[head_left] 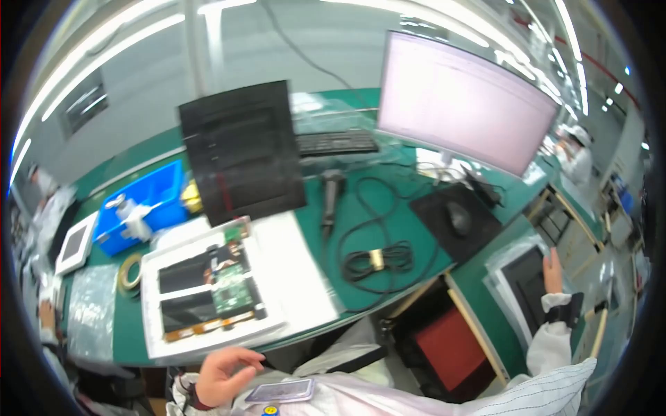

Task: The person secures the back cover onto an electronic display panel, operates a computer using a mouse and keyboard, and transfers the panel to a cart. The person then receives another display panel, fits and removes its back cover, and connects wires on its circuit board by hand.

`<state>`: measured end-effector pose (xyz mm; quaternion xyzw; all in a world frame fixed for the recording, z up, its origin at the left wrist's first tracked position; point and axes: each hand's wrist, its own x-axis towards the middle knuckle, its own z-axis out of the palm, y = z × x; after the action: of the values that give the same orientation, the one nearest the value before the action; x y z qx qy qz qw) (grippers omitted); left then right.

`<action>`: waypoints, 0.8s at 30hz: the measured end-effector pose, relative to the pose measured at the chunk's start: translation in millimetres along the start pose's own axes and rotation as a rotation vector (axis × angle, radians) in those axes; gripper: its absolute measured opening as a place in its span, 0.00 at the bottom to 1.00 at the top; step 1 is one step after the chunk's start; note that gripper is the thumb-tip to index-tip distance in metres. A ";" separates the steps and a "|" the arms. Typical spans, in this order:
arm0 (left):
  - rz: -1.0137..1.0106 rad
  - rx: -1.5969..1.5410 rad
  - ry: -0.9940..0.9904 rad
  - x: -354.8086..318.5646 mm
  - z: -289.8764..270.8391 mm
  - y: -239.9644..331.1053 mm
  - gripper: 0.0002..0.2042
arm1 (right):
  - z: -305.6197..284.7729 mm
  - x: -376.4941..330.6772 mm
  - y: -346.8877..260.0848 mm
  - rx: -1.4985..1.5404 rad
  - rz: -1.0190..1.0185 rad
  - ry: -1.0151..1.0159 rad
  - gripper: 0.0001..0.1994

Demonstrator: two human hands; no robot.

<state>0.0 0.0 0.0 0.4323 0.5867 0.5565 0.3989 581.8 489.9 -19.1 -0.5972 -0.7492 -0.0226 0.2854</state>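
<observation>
The green side table (470, 283) carries a flat dark panel (524, 283), probably light, stiff and easily scratched, best held by opposite edges. The right hand (553, 272) is at its right edge, grip unclear; the left hand (223, 376) is empty, fingers loosely parted.

Green workbench (414, 234) bears, L to R: wht framed panel (76, 243), clear plastic bag (94, 312), blue bin (109, 244), tape roll (123, 279), open wht-framed device (218, 288) w/ circuit bd, wht sheet (298, 277), handheld scanner (331, 197), coiled blk cable (392, 263), mouse pad (433, 206), lg monitor (465, 100). Adj. green side table (479, 283) carries bagged blk panel (522, 281).
</observation>
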 end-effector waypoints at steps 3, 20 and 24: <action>0.100 0.244 0.342 -28.9 -74.7 43.7 0.10 | 16.9 -36.3 -153.2 0.377 -0.075 0.028 0.22; 0.240 0.905 0.786 -40.2 -213.8 -17.3 0.11 | 133.2 -129.6 -644.5 0.892 -1.140 -0.660 0.09; 0.199 0.934 0.725 -36.7 -206.0 -34.0 0.13 | 171.4 -145.8 -689.9 0.824 -1.102 -0.705 0.09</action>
<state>-186.4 -98.7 -21.5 0.3971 0.8247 0.3866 -0.1128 -95.1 228.5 -16.7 0.0445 -0.9328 0.3110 0.1767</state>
